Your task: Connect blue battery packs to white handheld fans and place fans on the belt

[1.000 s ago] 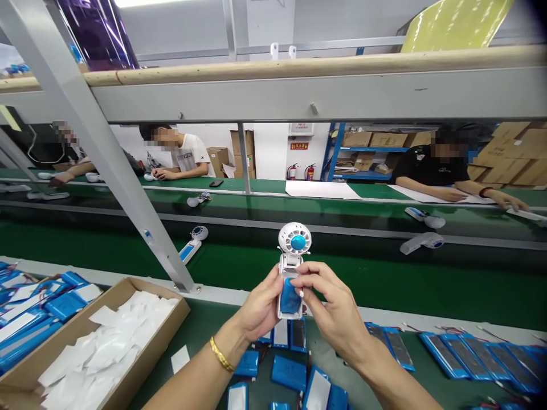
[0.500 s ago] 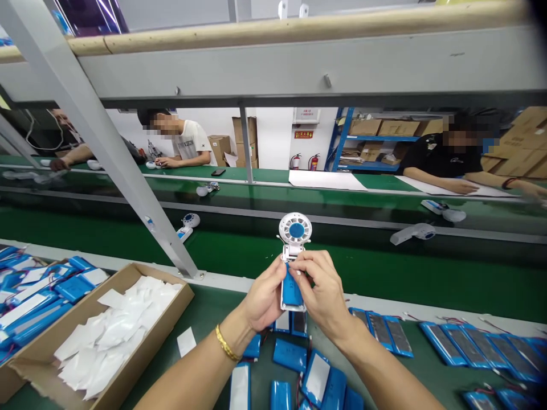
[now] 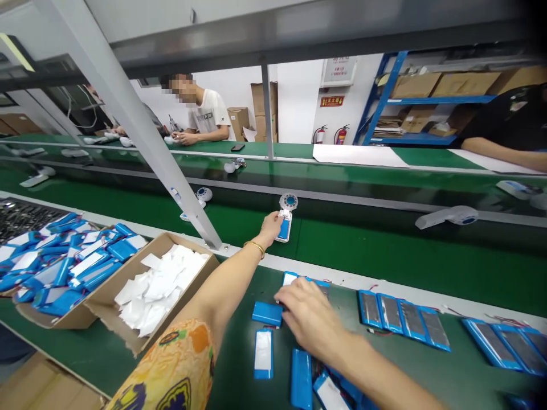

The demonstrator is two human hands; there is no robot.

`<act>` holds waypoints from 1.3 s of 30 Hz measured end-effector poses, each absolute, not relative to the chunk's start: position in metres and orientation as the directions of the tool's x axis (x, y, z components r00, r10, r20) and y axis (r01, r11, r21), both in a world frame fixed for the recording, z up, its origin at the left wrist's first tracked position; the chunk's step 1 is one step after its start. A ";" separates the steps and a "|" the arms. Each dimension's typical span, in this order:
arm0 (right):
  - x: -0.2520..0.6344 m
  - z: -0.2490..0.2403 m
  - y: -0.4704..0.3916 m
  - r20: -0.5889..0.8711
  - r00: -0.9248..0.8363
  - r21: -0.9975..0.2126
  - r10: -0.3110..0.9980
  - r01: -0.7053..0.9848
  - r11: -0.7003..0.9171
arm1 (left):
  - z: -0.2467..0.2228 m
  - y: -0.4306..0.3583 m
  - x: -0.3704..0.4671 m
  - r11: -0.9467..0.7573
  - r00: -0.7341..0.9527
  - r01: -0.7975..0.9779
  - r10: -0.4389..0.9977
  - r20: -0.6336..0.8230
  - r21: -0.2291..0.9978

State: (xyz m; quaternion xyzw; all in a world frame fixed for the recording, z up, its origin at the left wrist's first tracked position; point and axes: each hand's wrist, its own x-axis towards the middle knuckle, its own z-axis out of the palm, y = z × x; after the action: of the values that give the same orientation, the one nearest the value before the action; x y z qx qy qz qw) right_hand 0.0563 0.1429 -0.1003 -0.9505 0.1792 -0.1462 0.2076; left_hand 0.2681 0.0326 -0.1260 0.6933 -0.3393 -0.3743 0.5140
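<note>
With my arm stretched forward, my left hand (image 3: 270,229) pinches the left edge of a white handheld fan (image 3: 289,201) at the green belt. The fan has a round grille with a blue centre, and a blue battery pack (image 3: 283,229) lies in its open handle. My right hand (image 3: 306,310) hovers low over the bench, fingers loosely curved and apart, nothing visible in them. Just left of its fingertips lies a blue battery (image 3: 267,313). A battery with a white pad (image 3: 264,354) sits nearer me, and more batteries are partly hidden under my right hand and forearm.
A cardboard box (image 3: 205,270) of white slips stands left, beside a heap of blue batteries (image 3: 64,267). Batteries with grey faces (image 3: 404,319) lie in rows at right. A slanted metal post (image 3: 145,131) rises at the belt's edge. Another fan (image 3: 448,217) lies on the belt.
My left hand has carried the fan forward, away from me, to the belt. The right hand has let go of it and dropped back over the batteries. My view has shifted.
</note>
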 end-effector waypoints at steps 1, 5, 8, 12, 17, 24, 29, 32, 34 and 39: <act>0.059 -0.103 0.150 0.162 0.918 -0.402 -0.363 -0.274 -0.873 | -0.128 0.032 0.275 -0.267 0.512 -0.156 -0.845 -0.154 0.951; 0.071 -0.117 0.168 0.097 0.957 -0.213 -0.274 -0.249 -0.945 | -0.122 0.049 0.291 -0.302 0.535 -0.395 -0.843 -0.049 0.868; 0.076 -0.125 0.174 0.066 0.964 -0.126 -0.259 -0.250 -0.960 | -0.109 0.082 0.289 -0.245 0.460 -0.528 -0.888 0.030 0.813; 0.074 -0.122 0.176 0.031 0.969 -0.149 -0.246 -0.239 -0.960 | -0.084 0.153 0.275 -0.113 0.241 -0.619 -0.969 0.051 0.777; 0.063 -0.096 0.162 -0.064 0.904 -0.513 -0.422 -0.393 -0.763 | -0.057 0.233 0.257 -0.090 0.020 -0.564 -0.995 -0.095 0.821; 0.044 -0.068 0.146 -0.131 0.782 -0.923 -0.610 -0.321 -0.212 | -0.056 0.265 0.223 -0.201 0.065 -0.341 -0.980 -0.190 0.918; 0.026 -0.074 0.145 -0.214 0.728 -0.969 -0.652 -0.245 0.045 | -0.085 0.286 0.228 -0.300 0.361 -0.456 -0.923 -0.134 0.838; 0.015 -0.077 0.139 -0.262 0.697 -0.963 -0.667 -0.144 0.228 | -0.107 0.304 0.253 -0.520 0.588 -0.623 -0.804 -0.088 0.584; 0.010 -0.075 0.135 -0.304 0.680 -0.931 -0.667 -0.063 0.360 | -0.120 0.311 0.267 -0.598 0.634 -0.656 -0.768 -0.094 0.461; 0.009 -0.070 0.133 -0.350 0.650 -0.865 -0.675 0.052 0.499 | -0.133 0.302 0.275 -0.560 0.582 -0.709 -0.808 -0.093 0.429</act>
State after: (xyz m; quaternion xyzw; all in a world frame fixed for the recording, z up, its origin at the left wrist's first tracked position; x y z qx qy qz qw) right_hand 0.0087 0.1329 -0.0705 -0.4451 0.3500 -0.2293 0.7917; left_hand 0.2754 0.3020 -0.1333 0.8718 -0.4350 -0.1409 0.1759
